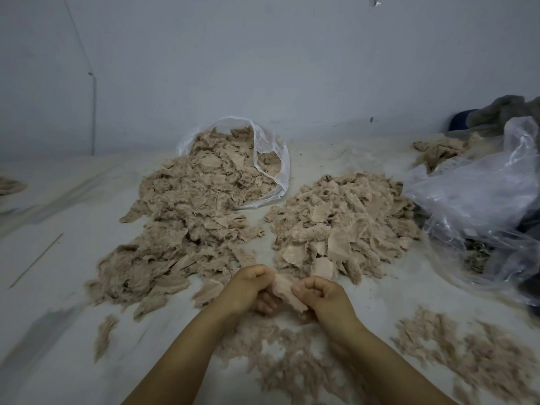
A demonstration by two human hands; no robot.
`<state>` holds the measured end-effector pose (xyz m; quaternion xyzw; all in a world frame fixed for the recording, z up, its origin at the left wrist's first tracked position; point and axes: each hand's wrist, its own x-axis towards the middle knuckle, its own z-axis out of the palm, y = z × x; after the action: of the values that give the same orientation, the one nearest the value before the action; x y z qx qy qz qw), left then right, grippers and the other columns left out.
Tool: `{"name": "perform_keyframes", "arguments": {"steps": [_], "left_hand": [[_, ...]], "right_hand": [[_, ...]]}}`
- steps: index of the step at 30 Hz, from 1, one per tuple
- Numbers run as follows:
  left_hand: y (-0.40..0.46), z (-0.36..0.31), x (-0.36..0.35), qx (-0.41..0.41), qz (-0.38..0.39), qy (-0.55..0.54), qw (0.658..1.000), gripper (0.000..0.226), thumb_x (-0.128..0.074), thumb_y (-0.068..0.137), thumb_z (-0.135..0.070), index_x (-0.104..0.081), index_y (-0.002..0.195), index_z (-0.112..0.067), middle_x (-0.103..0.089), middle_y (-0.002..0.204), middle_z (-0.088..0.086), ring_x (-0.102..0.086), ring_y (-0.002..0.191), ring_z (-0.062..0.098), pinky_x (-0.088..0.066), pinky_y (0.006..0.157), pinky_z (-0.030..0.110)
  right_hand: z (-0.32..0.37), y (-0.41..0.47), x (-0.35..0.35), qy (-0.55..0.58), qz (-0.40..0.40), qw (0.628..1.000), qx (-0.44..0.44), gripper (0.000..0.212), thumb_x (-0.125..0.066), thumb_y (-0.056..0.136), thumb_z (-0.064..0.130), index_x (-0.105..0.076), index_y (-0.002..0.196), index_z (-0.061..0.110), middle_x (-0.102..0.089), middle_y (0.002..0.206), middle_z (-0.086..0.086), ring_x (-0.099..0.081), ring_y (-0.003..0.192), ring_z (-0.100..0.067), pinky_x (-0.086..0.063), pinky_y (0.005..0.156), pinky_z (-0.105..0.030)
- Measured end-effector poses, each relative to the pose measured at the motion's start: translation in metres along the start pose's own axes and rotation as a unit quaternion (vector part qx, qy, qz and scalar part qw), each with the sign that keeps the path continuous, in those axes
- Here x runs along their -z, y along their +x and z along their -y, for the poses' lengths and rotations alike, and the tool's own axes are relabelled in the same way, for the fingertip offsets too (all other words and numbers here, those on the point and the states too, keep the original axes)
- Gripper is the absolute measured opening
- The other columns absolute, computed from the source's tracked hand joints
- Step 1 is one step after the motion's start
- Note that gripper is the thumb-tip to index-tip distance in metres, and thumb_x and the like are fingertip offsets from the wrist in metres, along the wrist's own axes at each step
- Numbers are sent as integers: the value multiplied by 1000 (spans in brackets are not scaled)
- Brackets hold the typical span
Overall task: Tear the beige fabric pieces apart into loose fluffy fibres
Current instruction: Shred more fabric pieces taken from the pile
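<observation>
My left hand (248,287) and my right hand (324,293) both pinch one small beige fabric piece (287,292) held between them, low in the middle of the view. A large heap of beige fabric pieces (187,229) spills from a clear plastic bag (271,153) at the centre left. A second heap (344,223) lies at the centre right, just beyond my hands. Loose fluffy fibres (280,355) lie on the white surface under my forearms, and more fibres (467,358) spread at the lower right.
A crumpled clear plastic bag (482,206) lies at the right with dark cloth (502,112) behind it. A thin stick (36,260) rests on the white surface at the left. A pale wall rises behind the heaps.
</observation>
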<state>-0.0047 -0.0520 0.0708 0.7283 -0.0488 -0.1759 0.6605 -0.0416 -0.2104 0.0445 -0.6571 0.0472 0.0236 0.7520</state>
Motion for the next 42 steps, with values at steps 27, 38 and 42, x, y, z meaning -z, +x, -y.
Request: {"name": "perform_keyframes", "arguments": {"steps": [27, 38, 42], "left_hand": [[-1, 14, 27, -23, -124, 57, 990, 20, -57, 93, -10, -66, 77, -4, -57, 58, 4, -45, 41, 6, -39, 42, 19], [-4, 35, 29, -138, -11, 470, 872, 16, -57, 91, -21, -70, 100, -20, -56, 88, -11, -50, 81, 1, -34, 69, 5], [-1, 32, 31, -147, -62, 417, 895, 17, -53, 93, -14, -66, 82, -17, -56, 80, -10, -49, 76, 2, -38, 69, 15]], "right_hand": [[24, 18, 9, 64, -103, 992, 36, 12, -55, 95, 12, -64, 98, 4, -64, 68, -5, -55, 46, -9, -48, 45, -19], [-29, 1, -20, -414, 58, 901, 120, 18, -62, 88, 25, -61, 105, 21, -57, 97, 5, -57, 82, -7, -44, 75, -16], [-21, -7, -14, -490, 138, 854, 102, 11, -62, 86, 33, -63, 85, 22, -55, 79, 10, -59, 83, -13, -42, 74, -25]]}}
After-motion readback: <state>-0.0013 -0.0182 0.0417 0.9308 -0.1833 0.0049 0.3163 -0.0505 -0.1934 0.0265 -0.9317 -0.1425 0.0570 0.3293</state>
